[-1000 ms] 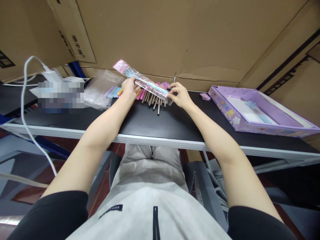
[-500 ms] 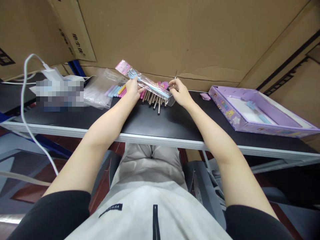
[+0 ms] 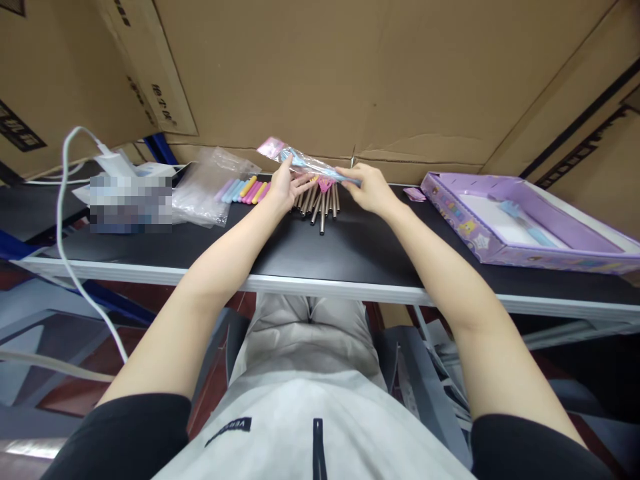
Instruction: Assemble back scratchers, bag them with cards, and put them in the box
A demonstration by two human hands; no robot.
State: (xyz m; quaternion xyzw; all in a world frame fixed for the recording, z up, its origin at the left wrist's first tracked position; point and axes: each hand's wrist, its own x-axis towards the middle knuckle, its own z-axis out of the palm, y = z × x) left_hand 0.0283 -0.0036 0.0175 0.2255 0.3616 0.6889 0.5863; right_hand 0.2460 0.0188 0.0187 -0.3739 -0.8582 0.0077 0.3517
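Note:
A narrow clear plastic bag (image 3: pixel 320 167) with a pink header card at its upper left end is held above the table. Inside it lies a light-blue stick with a fingered head, like a back scratcher. My left hand (image 3: pixel 284 189) holds the bag near the card end, thumb across it and the other fingers stretched beneath. My right hand (image 3: pixel 371 189) pinches the lower right end. Under the bag, several metal rods (image 3: pixel 323 217) with pink and yellow heads lie bunched, partly hidden. Several coloured handles (image 3: pixel 245 191) lie in a row left of my left hand.
A stack of clear bags (image 3: pixel 205 197) lies left of the handles. Farther left stands a white plug with a cable (image 3: pixel 63 193). On the right, a purple open box (image 3: pixel 480 243) holds a blue scratcher-like piece. Small pink cards (image 3: pixel 414 194) lie beside it. Cardboard (image 3: pixel 300 73) walls the back.
The bag has tilted flatter, and my right hand has closed on its lower end. My left fingers have spread out under it. The view has shifted slightly.

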